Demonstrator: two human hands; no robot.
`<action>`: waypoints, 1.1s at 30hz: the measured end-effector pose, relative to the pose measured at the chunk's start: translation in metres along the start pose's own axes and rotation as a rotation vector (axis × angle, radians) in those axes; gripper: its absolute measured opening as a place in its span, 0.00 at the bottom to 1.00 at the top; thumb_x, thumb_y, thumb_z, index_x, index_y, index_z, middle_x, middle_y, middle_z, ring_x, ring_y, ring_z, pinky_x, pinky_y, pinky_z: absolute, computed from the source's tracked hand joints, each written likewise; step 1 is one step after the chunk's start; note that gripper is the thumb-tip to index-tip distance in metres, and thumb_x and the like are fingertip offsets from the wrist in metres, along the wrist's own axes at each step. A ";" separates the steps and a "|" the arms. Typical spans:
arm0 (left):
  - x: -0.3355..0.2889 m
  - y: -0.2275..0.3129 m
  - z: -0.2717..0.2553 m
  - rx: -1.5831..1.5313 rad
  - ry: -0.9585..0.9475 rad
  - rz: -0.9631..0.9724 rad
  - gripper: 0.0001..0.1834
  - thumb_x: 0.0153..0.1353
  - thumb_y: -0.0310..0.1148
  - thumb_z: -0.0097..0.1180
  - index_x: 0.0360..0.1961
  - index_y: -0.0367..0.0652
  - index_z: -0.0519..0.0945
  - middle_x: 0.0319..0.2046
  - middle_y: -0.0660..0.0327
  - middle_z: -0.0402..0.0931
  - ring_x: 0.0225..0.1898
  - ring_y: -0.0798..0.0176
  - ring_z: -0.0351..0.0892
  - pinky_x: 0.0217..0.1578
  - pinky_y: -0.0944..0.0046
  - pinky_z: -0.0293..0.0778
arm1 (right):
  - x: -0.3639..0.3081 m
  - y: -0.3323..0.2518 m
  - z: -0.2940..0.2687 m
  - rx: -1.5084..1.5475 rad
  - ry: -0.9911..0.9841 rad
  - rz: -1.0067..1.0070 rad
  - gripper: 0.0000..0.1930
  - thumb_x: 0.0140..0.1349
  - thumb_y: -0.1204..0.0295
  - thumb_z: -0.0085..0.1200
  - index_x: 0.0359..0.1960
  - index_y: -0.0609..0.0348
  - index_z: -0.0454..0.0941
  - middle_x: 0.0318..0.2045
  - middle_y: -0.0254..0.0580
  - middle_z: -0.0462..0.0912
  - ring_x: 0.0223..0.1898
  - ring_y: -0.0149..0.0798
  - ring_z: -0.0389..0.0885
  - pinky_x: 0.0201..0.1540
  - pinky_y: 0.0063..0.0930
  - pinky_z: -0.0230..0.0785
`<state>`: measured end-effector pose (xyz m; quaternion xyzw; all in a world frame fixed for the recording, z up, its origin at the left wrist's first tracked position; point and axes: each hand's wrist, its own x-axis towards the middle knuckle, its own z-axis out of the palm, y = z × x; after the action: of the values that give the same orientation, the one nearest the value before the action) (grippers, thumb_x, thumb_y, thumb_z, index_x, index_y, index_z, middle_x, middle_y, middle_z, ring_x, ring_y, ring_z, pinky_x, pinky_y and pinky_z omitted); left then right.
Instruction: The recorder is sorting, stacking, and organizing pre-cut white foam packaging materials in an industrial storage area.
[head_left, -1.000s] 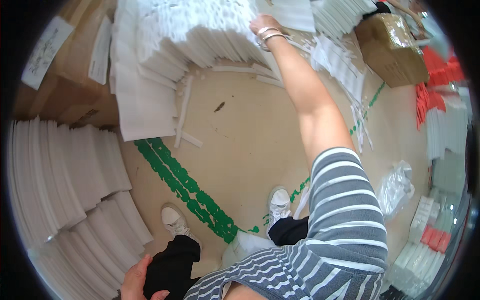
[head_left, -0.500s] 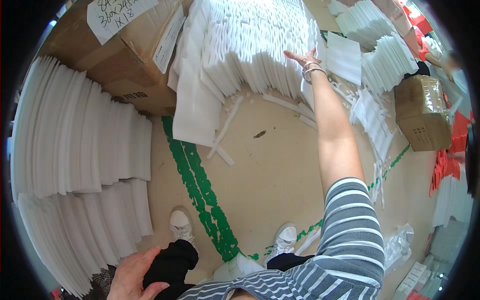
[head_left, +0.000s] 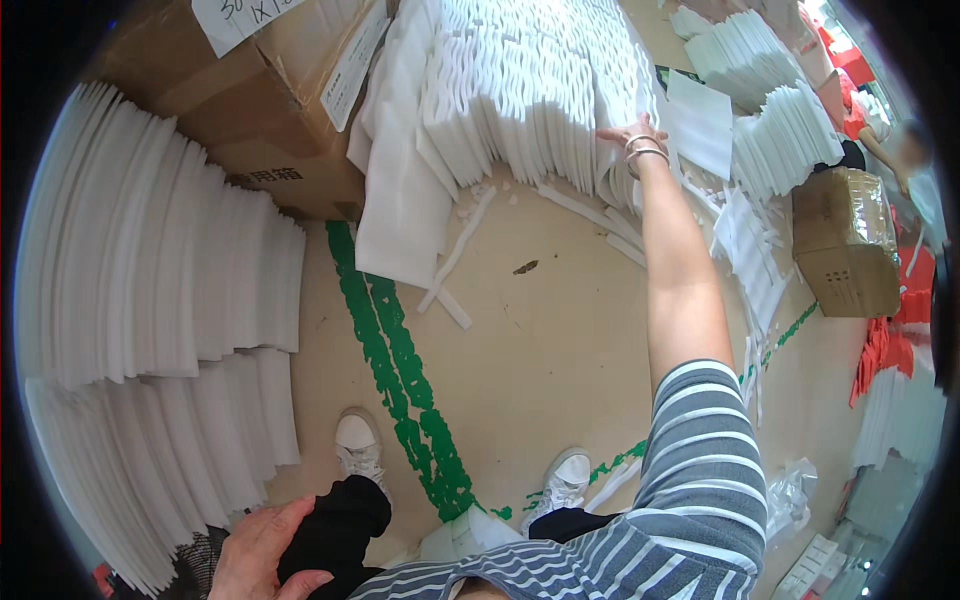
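My right hand [head_left: 635, 136] is stretched far forward with a bracelet at the wrist. Its fingers are spread and lie against the right end of a big stack of white foam sheets [head_left: 510, 105] standing on edge. Nothing shows gripped in it, though part of the palm side is hidden. My left hand [head_left: 262, 550] rests on my black-trousered knee, thumb apart from the fingers, holding nothing. Left of that hand rise more upright white foam sheets [head_left: 150, 250], in two tiers. One loose foam sheet [head_left: 400, 225] leans down at the stack's left end.
A large brown carton [head_left: 270, 130] stands at the far left, and a smaller taped carton [head_left: 845, 245] at the right. Foam strips [head_left: 460, 250] litter the floor by the stack. Clear plastic film [head_left: 790, 495] lies at right. Another person [head_left: 910, 160] is partly visible at the far right.
The view has shifted slightly, with the far stack appearing a little lower and further right. My right hand has come down slightly against the stack's right end. My left hand stays on the knee.
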<state>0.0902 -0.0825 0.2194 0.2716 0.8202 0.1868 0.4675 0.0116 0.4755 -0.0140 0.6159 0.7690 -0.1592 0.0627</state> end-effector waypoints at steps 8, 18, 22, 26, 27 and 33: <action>-0.001 -0.001 -0.001 0.010 -0.014 -0.058 0.29 0.48 0.28 0.50 0.54 0.42 0.59 0.51 0.51 0.61 0.52 0.50 0.59 0.51 0.59 0.56 | 0.021 0.034 -0.002 0.399 -0.087 -0.201 0.64 0.23 0.40 0.60 0.59 0.62 0.36 0.59 0.51 0.46 0.60 0.43 0.46 0.59 0.30 0.43; 0.005 0.004 0.002 -0.014 0.007 -0.091 0.29 0.47 0.27 0.51 0.54 0.42 0.60 0.48 0.49 0.63 0.51 0.51 0.62 0.50 0.61 0.57 | 0.064 0.059 0.008 0.353 -0.223 -0.165 0.66 0.24 0.51 0.66 0.58 0.58 0.26 0.59 0.51 0.43 0.60 0.43 0.44 0.60 0.31 0.39; 0.003 0.000 0.004 -0.024 0.014 -0.110 0.29 0.47 0.25 0.51 0.54 0.41 0.60 0.47 0.49 0.64 0.50 0.52 0.62 0.49 0.62 0.57 | 0.018 0.044 0.008 0.409 -0.301 -0.127 0.67 0.25 0.49 0.64 0.57 0.56 0.22 0.60 0.52 0.37 0.61 0.45 0.42 0.60 0.33 0.38; 0.006 0.002 0.005 -0.022 0.013 -0.132 0.29 0.47 0.24 0.51 0.53 0.41 0.60 0.47 0.49 0.64 0.50 0.53 0.63 0.49 0.63 0.57 | 0.021 0.059 0.018 0.485 -0.254 -0.152 0.64 0.26 0.50 0.63 0.58 0.55 0.25 0.60 0.50 0.40 0.60 0.47 0.45 0.58 0.34 0.42; 0.007 0.002 0.005 -0.019 0.004 -0.135 0.29 0.47 0.24 0.50 0.53 0.40 0.60 0.47 0.49 0.64 0.50 0.53 0.62 0.49 0.63 0.57 | 0.025 0.059 0.018 0.486 -0.255 -0.150 0.64 0.26 0.50 0.63 0.58 0.55 0.25 0.60 0.50 0.40 0.60 0.47 0.45 0.58 0.34 0.42; 0.007 -0.004 0.008 -0.046 -0.005 -0.105 0.29 0.48 0.25 0.50 0.54 0.40 0.60 0.47 0.49 0.64 0.50 0.54 0.62 0.49 0.64 0.57 | 0.036 0.040 0.027 0.208 -0.179 -0.256 0.54 0.32 0.58 0.55 0.59 0.50 0.29 0.52 0.63 0.58 0.57 0.54 0.51 0.56 0.37 0.50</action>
<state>0.0934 -0.0811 0.2084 0.2177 0.8278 0.1800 0.4848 0.0394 0.5081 -0.0570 0.4995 0.8119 -0.2987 0.0457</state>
